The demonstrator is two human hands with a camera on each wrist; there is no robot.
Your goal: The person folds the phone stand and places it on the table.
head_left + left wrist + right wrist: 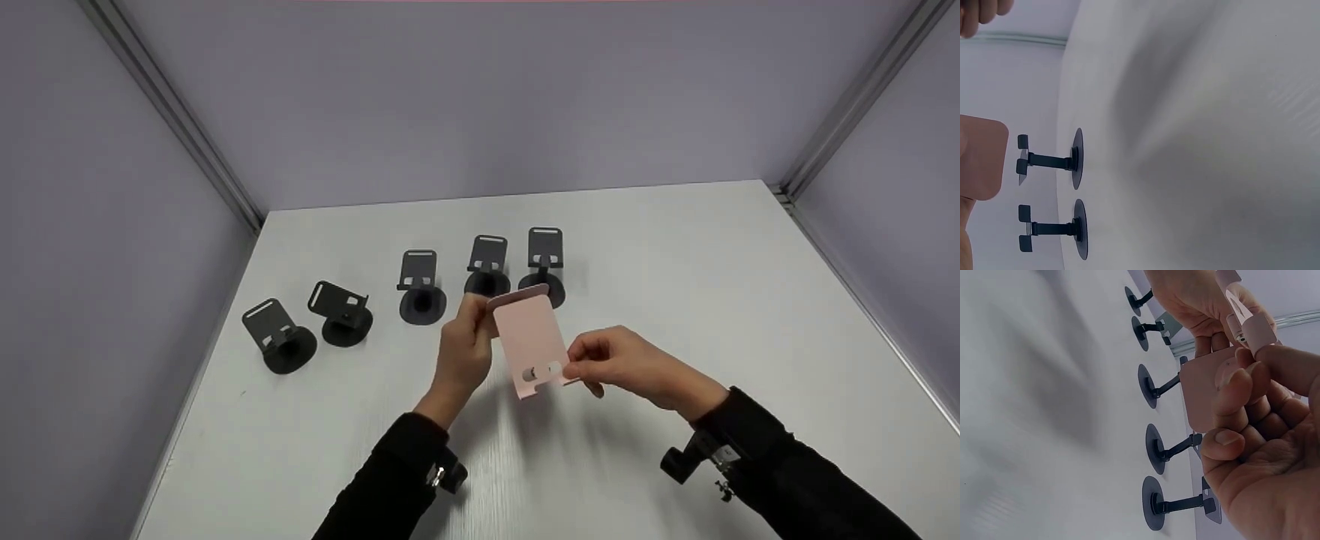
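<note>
A pink phone stand (531, 341) is held in the air above the white table (675, 285), between both hands. My left hand (480, 311) grips its upper left edge, fingers curled round it. My right hand (576, 364) pinches its lower right edge, near two small cut-outs. The right wrist view shows the pink plate (1202, 394) from behind, my right hand's fingers (1235, 382) curled on it, and the left hand (1196, 304) beyond. In the left wrist view only a corner of the pink plate (982, 157) shows.
Several black phone stands stand in a curved row behind the hands, from the left one (277, 341) to the right one (545, 259). Two of them (1055, 162) appear in the left wrist view. Grey walls with metal rails (180, 127) close in the table.
</note>
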